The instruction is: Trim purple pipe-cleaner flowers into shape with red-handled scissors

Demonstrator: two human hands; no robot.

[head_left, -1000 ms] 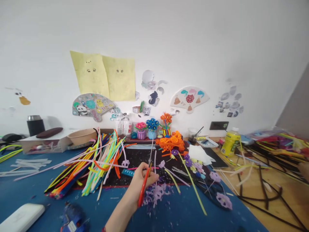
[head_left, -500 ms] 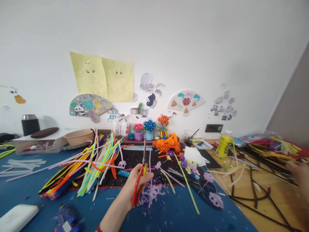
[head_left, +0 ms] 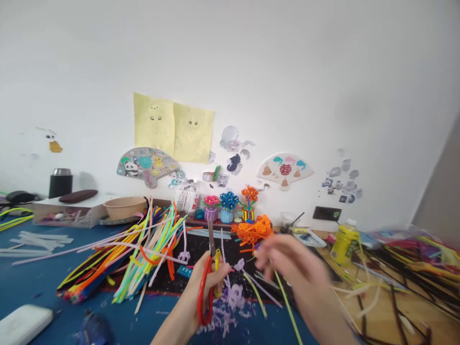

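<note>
Near the middle, my left hand (head_left: 212,280) is closed around scissors with red handles (head_left: 205,292), blades pointing up and away. Something yellow (head_left: 217,273) shows beside the handles under my fingers. A light purple pipe cleaner (head_left: 223,244) stands up by the same hand, leading down to a curled purple flower piece (head_left: 236,296) over purple scraps. Blurred by motion, my right hand (head_left: 298,273) is over the right side of the dark mat, with its fingers bent. A yellow-green pipe cleaner (head_left: 288,304) runs under or beside its fingertips; whether they grip it is unclear.
A big bundle of coloured pipe cleaners (head_left: 143,258) lies left. Orange pipe-cleaner pieces (head_left: 253,229) sit before three potted flowers (head_left: 227,208). A yellow bottle (head_left: 344,243) stands right, near black pipe cleaners (head_left: 398,306). A blue glue gun (head_left: 94,328) and white case (head_left: 27,323) are front left.
My right hand has come in from the far right to the middle right, over the purple flowers. My left hand keeps the scissors in nearly the same place. The view has shifted slightly.
</note>
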